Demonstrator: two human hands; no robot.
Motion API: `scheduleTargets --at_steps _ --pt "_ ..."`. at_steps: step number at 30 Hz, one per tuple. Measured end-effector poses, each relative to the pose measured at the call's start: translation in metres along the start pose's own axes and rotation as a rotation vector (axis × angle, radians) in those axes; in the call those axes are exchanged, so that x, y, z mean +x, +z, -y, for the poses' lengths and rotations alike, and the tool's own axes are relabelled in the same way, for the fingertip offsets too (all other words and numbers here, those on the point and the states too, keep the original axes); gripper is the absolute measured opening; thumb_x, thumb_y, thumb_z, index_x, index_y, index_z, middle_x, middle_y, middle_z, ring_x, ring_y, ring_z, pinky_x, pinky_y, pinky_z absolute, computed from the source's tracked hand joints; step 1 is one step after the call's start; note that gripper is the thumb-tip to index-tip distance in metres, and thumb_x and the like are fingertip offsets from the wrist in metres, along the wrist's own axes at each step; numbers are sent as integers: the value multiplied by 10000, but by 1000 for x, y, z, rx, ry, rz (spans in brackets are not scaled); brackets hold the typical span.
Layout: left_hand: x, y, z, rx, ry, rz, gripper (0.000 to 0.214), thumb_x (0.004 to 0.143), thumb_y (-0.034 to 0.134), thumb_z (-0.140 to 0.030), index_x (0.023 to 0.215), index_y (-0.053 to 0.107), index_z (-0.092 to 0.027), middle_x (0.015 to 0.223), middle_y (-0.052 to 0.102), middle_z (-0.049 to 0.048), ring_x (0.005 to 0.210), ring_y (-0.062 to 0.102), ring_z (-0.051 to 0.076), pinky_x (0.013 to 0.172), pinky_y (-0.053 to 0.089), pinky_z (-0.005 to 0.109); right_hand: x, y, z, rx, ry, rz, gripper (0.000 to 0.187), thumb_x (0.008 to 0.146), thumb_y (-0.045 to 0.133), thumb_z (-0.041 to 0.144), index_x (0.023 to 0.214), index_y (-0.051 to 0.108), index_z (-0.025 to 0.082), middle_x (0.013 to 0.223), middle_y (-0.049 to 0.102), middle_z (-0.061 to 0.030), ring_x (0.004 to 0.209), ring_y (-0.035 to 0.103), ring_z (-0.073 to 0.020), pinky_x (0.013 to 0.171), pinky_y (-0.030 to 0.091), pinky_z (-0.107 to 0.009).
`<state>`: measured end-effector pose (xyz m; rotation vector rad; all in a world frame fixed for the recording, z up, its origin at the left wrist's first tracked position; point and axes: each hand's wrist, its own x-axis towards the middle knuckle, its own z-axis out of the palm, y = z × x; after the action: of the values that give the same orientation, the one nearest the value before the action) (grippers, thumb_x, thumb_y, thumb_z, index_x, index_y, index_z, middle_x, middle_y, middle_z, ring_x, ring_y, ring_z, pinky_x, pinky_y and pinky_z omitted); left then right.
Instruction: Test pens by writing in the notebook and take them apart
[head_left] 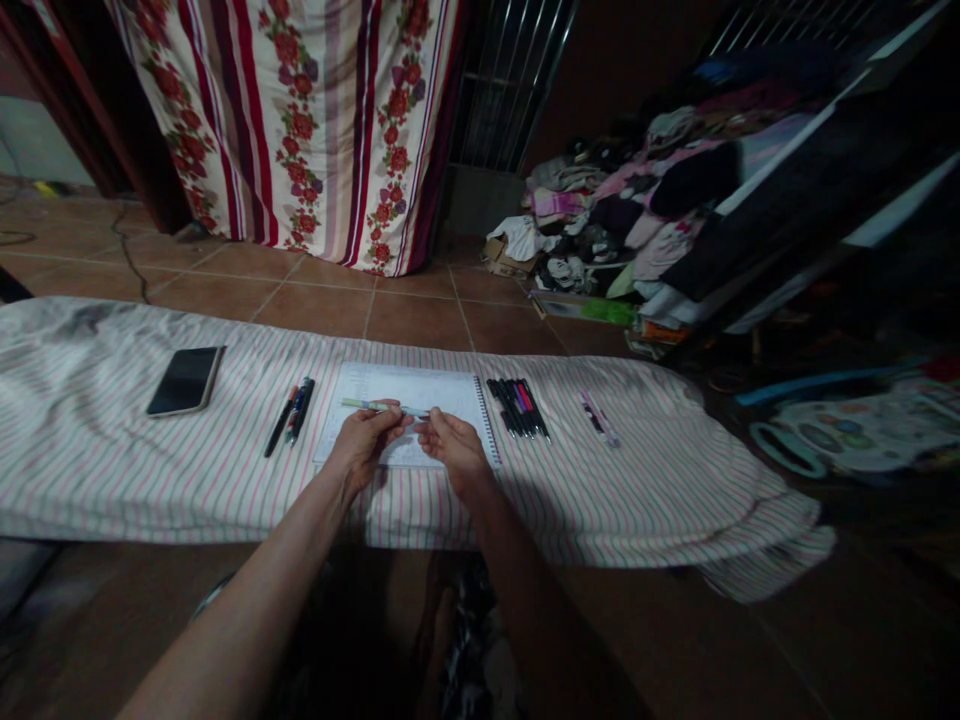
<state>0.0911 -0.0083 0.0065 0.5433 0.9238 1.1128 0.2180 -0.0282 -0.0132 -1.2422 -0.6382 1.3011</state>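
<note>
Gripping a pale green pen (360, 404) with closed fingers, the left hand (361, 447) and right hand (454, 450) hold it level just above a spiral notebook (405, 388), midway along the front edge of the striped cloth-covered board (97, 470).

No lettering can be read in this view. Barrel markings on the pale green pen (386, 406) and the black pens (517, 406) are too small to resolve. The spiral notebook (390, 382) page shows only faint printed rows; the smartphone (185, 381) screen is dark.
</note>
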Motion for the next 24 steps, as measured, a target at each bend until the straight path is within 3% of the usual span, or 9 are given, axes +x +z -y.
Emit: scheduleTargets --at_steps 8,24 --pt "-3 4 3 -56 14 23 131 751 570 2 833 611 -91 638 666 47 621 667 113 629 527 169 0 2 3 29 12 29 383 522 755 486 661 660 142 614 634 -4 501 514 -54 493 385 -186" --pt "-4 11 4 -83 33 -29 112 712 614 24 765 640 -71 678 675 64 666 673 128 726 541 213 4 4 11 142 53 -49 253 531 783 337 627 633 158 598 639 -7 478 496 -67 446 356 -199"
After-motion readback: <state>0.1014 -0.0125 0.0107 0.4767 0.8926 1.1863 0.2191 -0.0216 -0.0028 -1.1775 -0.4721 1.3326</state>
